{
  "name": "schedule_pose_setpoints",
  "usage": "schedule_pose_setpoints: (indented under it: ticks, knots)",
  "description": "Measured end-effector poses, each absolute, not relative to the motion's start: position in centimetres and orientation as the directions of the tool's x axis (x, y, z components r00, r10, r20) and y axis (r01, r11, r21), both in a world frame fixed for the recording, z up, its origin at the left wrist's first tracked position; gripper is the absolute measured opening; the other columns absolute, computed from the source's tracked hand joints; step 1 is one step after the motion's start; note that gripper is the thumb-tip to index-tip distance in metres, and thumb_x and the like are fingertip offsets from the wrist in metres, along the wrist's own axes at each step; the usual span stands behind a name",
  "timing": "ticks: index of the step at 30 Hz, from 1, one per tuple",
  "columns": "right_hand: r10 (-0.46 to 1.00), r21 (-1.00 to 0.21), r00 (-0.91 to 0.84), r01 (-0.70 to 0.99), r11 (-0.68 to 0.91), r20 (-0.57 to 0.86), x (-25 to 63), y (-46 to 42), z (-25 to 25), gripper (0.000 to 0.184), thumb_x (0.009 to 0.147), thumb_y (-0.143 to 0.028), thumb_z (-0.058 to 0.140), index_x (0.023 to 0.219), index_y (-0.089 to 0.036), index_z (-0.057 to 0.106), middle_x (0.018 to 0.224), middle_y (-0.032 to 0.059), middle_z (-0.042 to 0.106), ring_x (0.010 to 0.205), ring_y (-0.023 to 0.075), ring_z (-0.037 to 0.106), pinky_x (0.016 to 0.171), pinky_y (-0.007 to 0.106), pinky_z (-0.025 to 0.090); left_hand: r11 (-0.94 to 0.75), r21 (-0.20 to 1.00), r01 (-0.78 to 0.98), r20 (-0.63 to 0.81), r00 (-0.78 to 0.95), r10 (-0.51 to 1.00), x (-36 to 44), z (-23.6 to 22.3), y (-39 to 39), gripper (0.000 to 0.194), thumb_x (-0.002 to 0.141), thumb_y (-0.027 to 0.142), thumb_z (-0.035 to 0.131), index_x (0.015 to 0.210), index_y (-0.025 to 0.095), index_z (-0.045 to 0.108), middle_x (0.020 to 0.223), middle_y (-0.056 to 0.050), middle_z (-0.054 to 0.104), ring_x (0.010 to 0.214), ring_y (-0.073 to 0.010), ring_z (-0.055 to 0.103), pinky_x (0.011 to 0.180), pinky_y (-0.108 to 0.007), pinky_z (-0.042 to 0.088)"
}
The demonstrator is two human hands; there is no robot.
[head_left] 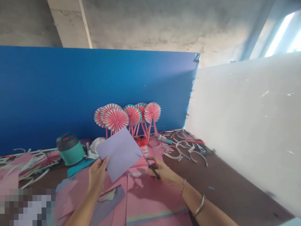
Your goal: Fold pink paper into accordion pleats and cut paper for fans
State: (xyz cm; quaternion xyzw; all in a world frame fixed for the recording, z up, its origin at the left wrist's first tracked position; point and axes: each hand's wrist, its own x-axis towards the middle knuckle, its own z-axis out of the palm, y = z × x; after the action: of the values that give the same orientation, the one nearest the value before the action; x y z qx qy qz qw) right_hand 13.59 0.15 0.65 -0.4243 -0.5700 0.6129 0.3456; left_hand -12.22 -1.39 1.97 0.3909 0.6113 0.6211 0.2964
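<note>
My left hand pinches the lower left corner of a lavender sheet of paper, held tilted in the air. In my right hand is a pair of scissors, its blades lying along the sheet's right edge. Whether the blades have cut into the paper I cannot tell. Below both hands lie large pink sheets of paper, with a grey-purple sheet and small paper scraps on the left.
Several pleated pink paper fans stand before the blue partition. A teal container with a dark lid is at the left. Curled paper strips and a glue tube lie at the right, near the white wall.
</note>
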Motion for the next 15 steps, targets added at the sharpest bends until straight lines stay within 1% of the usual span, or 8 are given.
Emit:
schedule_pose_setpoints:
  ticks: [5, 9, 11, 15]
  knots:
    - [0.91, -0.993, -0.399, 0.076, -0.09, -0.113, 13.56, 0.14, 0.82, 0.064, 0.06, -0.044, 0.077, 0.111, -0.018, 0.049, 0.063, -0.0078, 0.047, 0.054, 0.008, 0.042, 0.05, 0.023, 0.03, -0.064, 0.995, 0.077, 0.094, -0.507, 0.857, -12.22, 1.59, -1.26, 0.041, 0.061, 0.05, 0.065, 0.083, 0.016, 0.066, 0.081, -0.003, 0.068, 0.069, -0.0177, 0.057, 0.056, -0.024, 0.044]
    - [0.912, -0.992, -0.394, 0.079, -0.094, -0.118, 13.48, 0.25, 0.88, 0.062, 0.059, -0.045, 0.076, 0.108, -0.018, 0.051, 0.061, -0.0081, 0.047, 0.053, 0.0079, 0.041, 0.049, 0.022, 0.03, -0.058, 0.995, 0.078, 0.089, -0.505, 0.859, -12.07, 1.64, -1.34, 0.041, 0.063, 0.047, 0.064, 0.089, 0.015, 0.066, 0.088, -0.004, 0.069, 0.077, -0.0197, 0.059, 0.061, -0.024, 0.046]
    - [0.914, -0.993, -0.389, 0.076, -0.09, -0.113, 13.46, 0.32, 0.87, 0.061, 0.058, -0.045, 0.077, 0.107, -0.018, 0.051, 0.061, -0.0081, 0.047, 0.053, 0.0076, 0.041, 0.048, 0.022, 0.029, -0.067, 0.995, 0.067, 0.092, -0.507, 0.857, -11.98, 1.65, -1.35, 0.044, 0.062, 0.047, 0.064, 0.091, 0.014, 0.066, 0.087, -0.005, 0.069, 0.077, -0.02, 0.059, 0.062, -0.025, 0.047]
    - [0.914, -0.994, -0.392, 0.072, -0.088, -0.109, 13.47, 0.39, 0.78, 0.061, 0.058, -0.044, 0.077, 0.107, -0.018, 0.051, 0.06, -0.0082, 0.047, 0.052, 0.0075, 0.042, 0.049, 0.022, 0.03, -0.089, 0.994, 0.058, 0.106, -0.502, 0.858, -12.02, 1.43, -1.2, 0.046, 0.061, 0.048, 0.065, 0.091, 0.013, 0.067, 0.084, -0.005, 0.069, 0.074, -0.0193, 0.059, 0.059, -0.024, 0.046]
